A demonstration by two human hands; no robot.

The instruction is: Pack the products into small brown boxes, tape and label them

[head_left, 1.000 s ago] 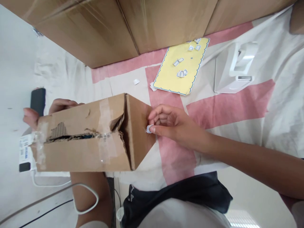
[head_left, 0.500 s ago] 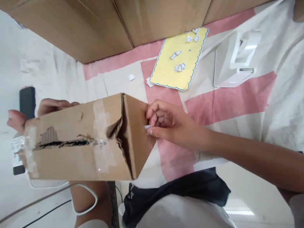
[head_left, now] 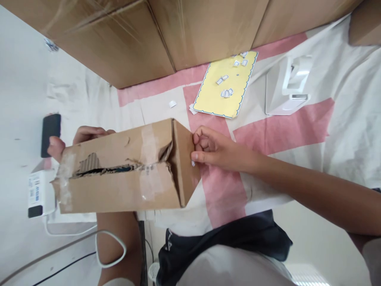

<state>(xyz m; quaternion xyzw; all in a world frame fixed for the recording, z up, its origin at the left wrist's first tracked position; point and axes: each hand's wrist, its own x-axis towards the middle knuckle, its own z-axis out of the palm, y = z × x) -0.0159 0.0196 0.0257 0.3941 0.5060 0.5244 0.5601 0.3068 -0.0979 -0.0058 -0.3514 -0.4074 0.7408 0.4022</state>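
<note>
A taped cardboard box (head_left: 113,198) with a ragged slit along its top is held tilted above the cloth. My left hand (head_left: 74,140) grips its far left end, thumb and fingers closed around the edge; most of the palm is hidden by the box. At the box's right end, my right hand (head_left: 212,149) is closed, its fingers curled by the cardboard. A small white paper piece (head_left: 193,163) pokes out under the right thumb, mostly covered. Whether the knuckles press on the box I cannot tell. Dark blue shows inside the slit.
Behind stand large cardboard boxes (head_left: 208,28). A yellow card (head_left: 214,97) with several paper pieces lies before them; another paper piece (head_left: 172,104) lies left of it. A white appliance (head_left: 285,87) stands right. A phone (head_left: 50,135), power strip (head_left: 41,192) and white cable (head_left: 111,264) are left.
The box and my left hand sit farther right in view, with the whole scene shifted somewhat. The paper piece at my right thumb shows less than before.
</note>
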